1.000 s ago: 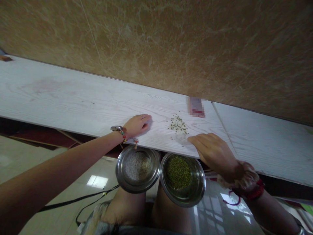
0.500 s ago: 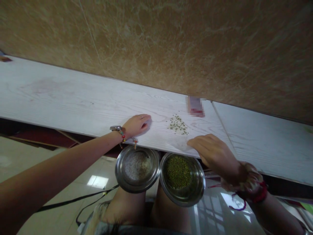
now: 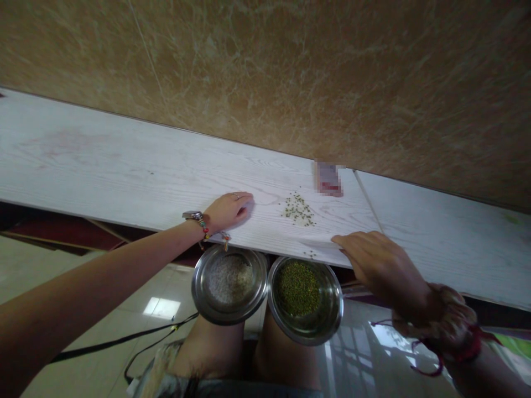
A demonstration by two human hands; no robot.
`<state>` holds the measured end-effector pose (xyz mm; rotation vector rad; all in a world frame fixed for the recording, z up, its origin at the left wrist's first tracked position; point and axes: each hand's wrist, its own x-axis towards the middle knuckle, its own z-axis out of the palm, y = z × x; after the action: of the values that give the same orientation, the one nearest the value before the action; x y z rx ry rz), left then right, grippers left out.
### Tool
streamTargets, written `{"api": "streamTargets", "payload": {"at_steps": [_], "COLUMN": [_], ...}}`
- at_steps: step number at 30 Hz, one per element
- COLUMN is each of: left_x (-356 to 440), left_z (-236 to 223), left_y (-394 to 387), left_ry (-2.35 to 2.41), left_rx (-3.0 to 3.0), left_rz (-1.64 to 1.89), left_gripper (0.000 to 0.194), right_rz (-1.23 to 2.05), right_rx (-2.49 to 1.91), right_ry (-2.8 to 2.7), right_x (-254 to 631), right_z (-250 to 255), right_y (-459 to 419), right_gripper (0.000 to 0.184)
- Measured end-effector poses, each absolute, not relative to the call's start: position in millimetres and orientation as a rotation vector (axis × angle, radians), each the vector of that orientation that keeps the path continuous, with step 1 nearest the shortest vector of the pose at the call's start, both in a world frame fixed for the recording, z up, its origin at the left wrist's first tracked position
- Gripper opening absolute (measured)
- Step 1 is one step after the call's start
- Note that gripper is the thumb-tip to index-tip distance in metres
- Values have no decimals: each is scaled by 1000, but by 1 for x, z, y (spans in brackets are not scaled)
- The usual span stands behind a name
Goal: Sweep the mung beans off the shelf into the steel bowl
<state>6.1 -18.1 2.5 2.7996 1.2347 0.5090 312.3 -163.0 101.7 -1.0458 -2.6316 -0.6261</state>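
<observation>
Beyond the near edge of the surface (image 3: 103, 160), over the person's legs (image 3: 209, 351), the left bowl (image 3: 201, 293) holds grains (image 3: 229, 281), the right bowl (image 3: 331, 310) beans (image 3: 297, 287). Loose beans (image 3: 298, 211) lie between the left hand (image 3: 226, 213) and the right hand (image 3: 375, 257); behind them, at the far edge, lies a pixelated object (image 3: 328, 177).

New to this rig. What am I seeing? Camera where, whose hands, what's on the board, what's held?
No machine: a person works bare-handed. Every picture comes from one head-worn camera looking forward and down. The left hand rests on a white wood-grain board, holding nothing visible. The right hand seems to pinch a thin translucent piece, too blurred to identify. Between the hands lie scattered mung beans; a pixelated item is near the wall. Below the near edge, the left metal bowl holds pale grains, perhaps rice; the right metal bowl holds more mung beans.
</observation>
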Motion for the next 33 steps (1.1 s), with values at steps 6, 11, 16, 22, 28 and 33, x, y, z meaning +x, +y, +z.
{"api": "streamTargets", "payload": {"at_steps": [6,11,16,22,28,33], "left_x": [7,8,7,7,6,7], "left_z": [4,5,4,3,1,3], "left_y": [-19,-19,-19,-19,-18,-20], "left_ry": [1245,1253,1254,1252,1240,1250], "left_rx": [2804,2787,2796,2809,2821,2820], "left_rz": [455,461,473,487,513,484], "left_gripper": [38,37,36,36,37,37], "right_rz": [-445,-467,-756,-874,-763,-818], "right_rx": [-1035,-1047,-1157,-1243,-1111,-952], "right_ry": [-2688,-2646,-2540,-2422,-2496,-2554], "right_x": [300,302,321,322,302,299], "right_z": [107,115,104,81,67,63], "right_y": [-182,-183,-148,-99,-71,-88], "right_gripper": [27,27,26,28,30,26]}}
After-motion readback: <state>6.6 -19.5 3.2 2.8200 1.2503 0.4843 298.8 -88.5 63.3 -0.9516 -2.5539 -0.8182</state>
